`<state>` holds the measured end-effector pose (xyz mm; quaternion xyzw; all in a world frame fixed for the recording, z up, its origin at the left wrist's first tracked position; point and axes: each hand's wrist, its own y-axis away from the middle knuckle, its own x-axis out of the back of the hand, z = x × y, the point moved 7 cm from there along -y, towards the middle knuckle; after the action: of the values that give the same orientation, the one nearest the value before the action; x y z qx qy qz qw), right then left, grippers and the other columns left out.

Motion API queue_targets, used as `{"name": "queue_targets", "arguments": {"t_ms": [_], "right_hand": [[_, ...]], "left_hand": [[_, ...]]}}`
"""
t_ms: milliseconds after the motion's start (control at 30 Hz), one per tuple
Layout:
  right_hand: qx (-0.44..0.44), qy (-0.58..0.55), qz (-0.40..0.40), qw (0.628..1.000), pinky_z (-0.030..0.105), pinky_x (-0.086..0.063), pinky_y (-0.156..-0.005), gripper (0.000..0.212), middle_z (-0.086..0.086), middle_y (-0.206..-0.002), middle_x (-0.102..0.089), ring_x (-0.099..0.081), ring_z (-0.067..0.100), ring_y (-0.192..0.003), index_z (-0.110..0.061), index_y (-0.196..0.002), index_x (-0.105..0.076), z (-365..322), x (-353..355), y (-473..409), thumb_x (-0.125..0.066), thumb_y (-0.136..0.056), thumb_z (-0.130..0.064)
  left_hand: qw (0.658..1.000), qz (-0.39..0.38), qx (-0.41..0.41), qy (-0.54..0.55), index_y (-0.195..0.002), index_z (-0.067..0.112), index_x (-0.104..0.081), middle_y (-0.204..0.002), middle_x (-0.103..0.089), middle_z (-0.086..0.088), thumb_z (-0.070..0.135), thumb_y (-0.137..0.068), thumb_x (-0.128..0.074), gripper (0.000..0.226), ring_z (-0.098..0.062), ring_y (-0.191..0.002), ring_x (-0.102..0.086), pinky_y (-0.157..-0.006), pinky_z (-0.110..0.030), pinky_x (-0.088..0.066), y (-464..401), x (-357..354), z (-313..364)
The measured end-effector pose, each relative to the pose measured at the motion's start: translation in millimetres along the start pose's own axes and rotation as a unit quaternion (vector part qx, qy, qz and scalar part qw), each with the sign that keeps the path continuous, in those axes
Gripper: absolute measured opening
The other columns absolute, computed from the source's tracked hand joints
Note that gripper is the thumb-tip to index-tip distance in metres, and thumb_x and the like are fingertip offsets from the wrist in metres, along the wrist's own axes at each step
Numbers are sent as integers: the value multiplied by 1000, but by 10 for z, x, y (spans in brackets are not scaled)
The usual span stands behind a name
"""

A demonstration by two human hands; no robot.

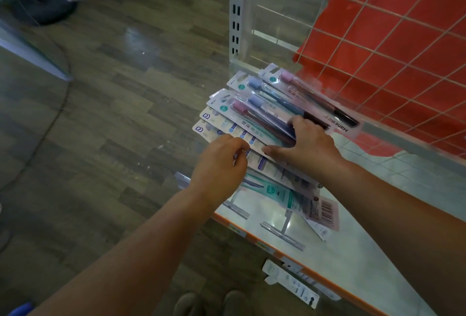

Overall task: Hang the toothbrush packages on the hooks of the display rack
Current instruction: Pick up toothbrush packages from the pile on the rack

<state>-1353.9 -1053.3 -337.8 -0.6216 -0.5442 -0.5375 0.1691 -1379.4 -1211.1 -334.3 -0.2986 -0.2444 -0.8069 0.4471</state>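
My right hand [306, 146] is spread flat over the fanned toothbrush packages [254, 116] on the shelf [353, 252], I guess to stop the pile sliding. My left hand [220, 164] has its fingers curled at the fan's near edge, probably pinching one package to peel it off, hard to tell. The wire grid [393, 51] stands just behind, nothing hung there yet

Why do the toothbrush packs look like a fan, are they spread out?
Spread out. The packs overlap with their tops apart, like a fan. The right hand presses on them; the left hand pinches one pack's edge.
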Motion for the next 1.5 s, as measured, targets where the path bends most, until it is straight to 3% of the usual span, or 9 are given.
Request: {"name": "queue_targets", "arguments": {"t_ms": [200,333,600,767,900,1067,1200,1367,1500], "right_hand": [[2,-19,-20,1000,43,-42,-100,75,6,-134,-47,-45,24,-122,-16,-134,-40,-20,26,24,-73,-73,-46],[12,-23,-25,999,43,-49,-92,63,5,-119,-55,-55,24,-107,-21,-123,-47,-32,16,37,-75,-71,-42],[54,71,42,995,39,-28,-101,72,7,-128,-39,-32,26,-121,-21,-139,-30,-186,143,184,-65,-79,-40],[52,50,80,994,41,-28,-103,75,8,-133,-37,-31,27,-124,-19,-141,-28,-293,285,403,-64,-79,-41],[59,53,87,993,41,-32,-101,74,9,-133,-38,-33,27,-122,-18,-139,-30,-425,354,679,-64,-79,-44],[53,10,90,995,40,-35,-102,72,10,-132,-38,-34,26,-122,-18,-139,-29,-607,429,1110,-63,-82,-44],[9,-39,78,996,41,-37,-103,74,9,-135,-37,-35,26,-124,-17,-141,-26,-686,433,1379,-63,-83,-45],[-29,-61,116,991,39,-42,-98,69,10,-131,-41,-41,26,-120,-17,-139,-26,-766,471,1779,-62,-86,-41],[-30,-74,104,991,43,-40,-100,72,11,-133,-39,-39,27,-120,-14,-142,-21,-881,423,2125,-59,-86,-40]], "left_hand": [[1000,1,15,-12,-111,12,-61,-109,-56,-2,16,-94,-50,21,-13,-99,-53,-84,-27,-51,17,-23,-39],[1000,-4,15,-17,-114,11,-61,-113,-56,-3,16,-94,-50,23,-16,-103,-54,-90,-33,-51,48,-35,-9],[993,47,33,99,-111,11,-61,-105,-57,0,11,-95,-48,20,-14,-97,-57,-85,-28,-52,162,51,32],[947,48,133,288,-111,11,-58,-90,-62,-1,13,-94,-50,19,-14,-85,-62,-77,-28,-54,213,112,-9],[904,-21,205,373,-112,11,-58,-95,-63,-4,9,-91,-54,21,-14,-84,-60,-72,-24,-52,294,126,32],[867,-131,187,442,-121,9,-55,-113,-65,-11,9,-90,-55,31,-22,-101,-64,-83,-34,-55,507,182,344],[818,-123,200,525,-101,13,-57,-101,-67,-11,12,-92,-51,10,-30,-99,-63,-86,-39,-53,718,334,609],[833,-130,185,505,-110,15,-59,-104,-69,-9,17,-94,-51,18,-21,-86,-68,-69,-30,-57,948,493,784],[862,-129,176,458,-110,19,-59,-105,-68,-6,9,-94,-49,21,-25,-97,-65,-80,-41,-54,1137,591,799]]}}
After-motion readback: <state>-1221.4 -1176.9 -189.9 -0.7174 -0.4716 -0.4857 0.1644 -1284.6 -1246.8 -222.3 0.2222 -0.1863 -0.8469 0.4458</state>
